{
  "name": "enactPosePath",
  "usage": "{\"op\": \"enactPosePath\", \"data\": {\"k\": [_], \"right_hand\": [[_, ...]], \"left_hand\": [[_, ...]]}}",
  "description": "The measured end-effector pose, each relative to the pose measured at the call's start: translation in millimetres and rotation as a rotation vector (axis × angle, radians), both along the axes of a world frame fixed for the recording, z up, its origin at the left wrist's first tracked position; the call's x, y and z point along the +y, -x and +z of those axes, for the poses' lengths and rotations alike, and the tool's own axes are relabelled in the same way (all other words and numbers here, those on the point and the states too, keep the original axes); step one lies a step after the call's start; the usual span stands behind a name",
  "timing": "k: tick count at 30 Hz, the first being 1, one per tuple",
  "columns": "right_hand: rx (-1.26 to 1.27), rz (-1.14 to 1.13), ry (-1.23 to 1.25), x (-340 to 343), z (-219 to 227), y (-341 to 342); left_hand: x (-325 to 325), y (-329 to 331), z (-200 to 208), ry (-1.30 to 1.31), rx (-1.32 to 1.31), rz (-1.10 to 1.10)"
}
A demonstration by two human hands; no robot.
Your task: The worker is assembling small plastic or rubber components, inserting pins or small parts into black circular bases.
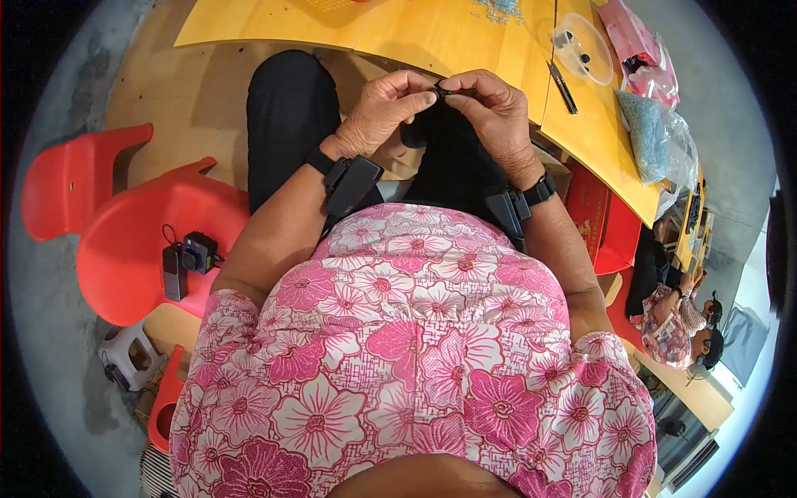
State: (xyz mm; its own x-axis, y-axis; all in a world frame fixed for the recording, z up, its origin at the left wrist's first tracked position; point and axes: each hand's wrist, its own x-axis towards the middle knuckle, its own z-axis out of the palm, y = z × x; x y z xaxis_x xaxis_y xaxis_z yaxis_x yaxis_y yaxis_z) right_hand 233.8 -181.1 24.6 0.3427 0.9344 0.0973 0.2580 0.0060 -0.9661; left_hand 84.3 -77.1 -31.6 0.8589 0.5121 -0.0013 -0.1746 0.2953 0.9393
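Above my knees, close to the table's near edge, both hands meet at a small black piece [441, 90]. My left hand [382, 109] pinches its left side between thumb and forefinger. The right side is pinched the same way by my right hand [495, 108]. Fingertips cover most of the piece, and against my dark trousers its exact kind cannot be made out. Each wrist wears a black strap with a black box on it.
On the yellow table [282, 21] are small pale blue beads [498, 8], a transparent round container [594, 70] with black bits, a slim black tool [563, 88], a bead bag [643, 137] and pink packaging [635, 41]. Left, a red chair [116, 257] holds black devices. Another person sits far right.
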Motion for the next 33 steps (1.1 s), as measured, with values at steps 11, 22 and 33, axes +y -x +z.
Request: {"op": "enactPosePath", "data": {"k": [11, 22, 33], "right_hand": [[-0.242, -0.017, -0.009, 3.5, 3.9, 2.8], [0.026, -0.014, 0.050, 4.4, 6.9, 3.7], [0.058, -0.013, 0.062, 4.1, 5.6, 2.1]], "left_hand": [[1.7, -0.3, -2.6, -0.038, -0.008, 0.031], [2.2, 0.6, -0.1, -0.034, -0.010, 0.033], [1.3, -0.4, -0.6, -0.023, -0.012, 0.031]]}}
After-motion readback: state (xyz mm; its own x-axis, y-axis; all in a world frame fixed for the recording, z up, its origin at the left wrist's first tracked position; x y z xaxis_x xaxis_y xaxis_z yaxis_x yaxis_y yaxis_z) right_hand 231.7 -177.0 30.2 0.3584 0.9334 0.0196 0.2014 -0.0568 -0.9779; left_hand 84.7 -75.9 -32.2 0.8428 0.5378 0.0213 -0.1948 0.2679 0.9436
